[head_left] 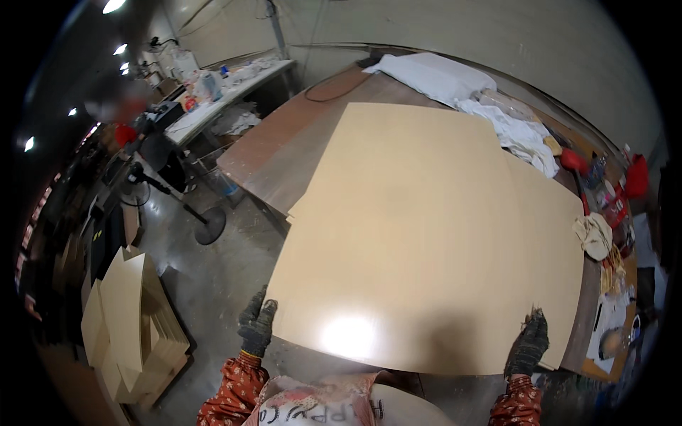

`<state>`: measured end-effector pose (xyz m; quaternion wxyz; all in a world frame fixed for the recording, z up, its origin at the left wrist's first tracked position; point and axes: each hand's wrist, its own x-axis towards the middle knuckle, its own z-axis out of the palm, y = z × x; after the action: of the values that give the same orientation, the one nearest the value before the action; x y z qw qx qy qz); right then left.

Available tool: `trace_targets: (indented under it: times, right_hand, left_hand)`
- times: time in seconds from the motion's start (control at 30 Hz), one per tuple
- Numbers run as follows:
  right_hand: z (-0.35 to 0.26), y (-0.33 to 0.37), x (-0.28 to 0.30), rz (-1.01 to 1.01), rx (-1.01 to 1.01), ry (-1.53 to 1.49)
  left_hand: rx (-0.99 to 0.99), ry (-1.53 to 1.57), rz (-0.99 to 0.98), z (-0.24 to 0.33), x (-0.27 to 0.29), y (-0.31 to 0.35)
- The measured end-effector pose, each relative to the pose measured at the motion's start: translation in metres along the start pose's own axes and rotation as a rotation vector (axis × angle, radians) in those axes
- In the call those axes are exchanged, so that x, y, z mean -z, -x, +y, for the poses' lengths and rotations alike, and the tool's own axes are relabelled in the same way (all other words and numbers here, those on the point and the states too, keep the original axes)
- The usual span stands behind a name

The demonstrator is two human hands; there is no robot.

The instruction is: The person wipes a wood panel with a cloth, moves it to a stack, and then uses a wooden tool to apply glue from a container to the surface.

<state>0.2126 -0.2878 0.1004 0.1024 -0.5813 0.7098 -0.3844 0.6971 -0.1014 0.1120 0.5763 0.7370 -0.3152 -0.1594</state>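
A large, smooth tan board (419,234) covers most of the table in front of me, with another board's edge showing under it at the left and at the near right corner. My left hand (257,323), in a dark work glove, is against the board's left edge near the front corner, fingers stretched out and thumb apart. My right hand (528,344), in a worn dark glove, lies on the board near its front right corner, fingers extended and flat. Neither hand closes round anything that I can see.
Cut tan panels (135,326) stand on the floor at left. A fan with a round base (210,226) is beyond them, near a person (153,145). White cloths (508,131) lie behind the board; tools, a cloth bag (594,236) and papers crowd the right side. A cluttered bench (241,92) stands far left.
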Motion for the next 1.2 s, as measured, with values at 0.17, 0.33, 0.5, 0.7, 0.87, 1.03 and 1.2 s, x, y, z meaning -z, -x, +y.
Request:
trace_targets:
  times: [0.17, 0.33, 0.5, 0.7, 0.87, 1.03, 1.2]
  right_hand:
    - [-0.023, 0.05, -0.015, 0.119, -0.127, -0.48]
    - [-0.069, 0.113, -0.009, 0.155, -0.152, -0.279]
    - [-0.093, 0.162, -0.005, 0.304, -0.334, -0.27]
    - [-0.067, 0.182, -0.011, 0.266, -0.353, -0.042]
    - [-0.056, 0.16, 0.01, 0.364, 0.227, 0.658]
    - [-0.047, 0.137, 0.022, 0.265, 0.422, 1.033]
    - [-0.007, 0.098, 0.028, -0.086, 0.97, 1.561]
  left_hand:
    - [0.036, 0.129, -0.095, -0.024, 0.023, -0.051]
    - [0.033, 0.113, -0.215, -0.035, 0.042, -0.11]
    - [0.041, 0.12, -0.327, -0.023, 0.016, -0.155]
    - [-0.006, -0.082, -0.287, -0.054, 0.024, -0.173]
    - [-0.207, -0.042, -0.385, -0.057, 0.006, -0.152]
    - [-0.153, -0.023, -0.338, -0.066, 0.001, -0.133]
    - [-0.125, 0.001, -0.324, -0.066, -0.004, -0.134]
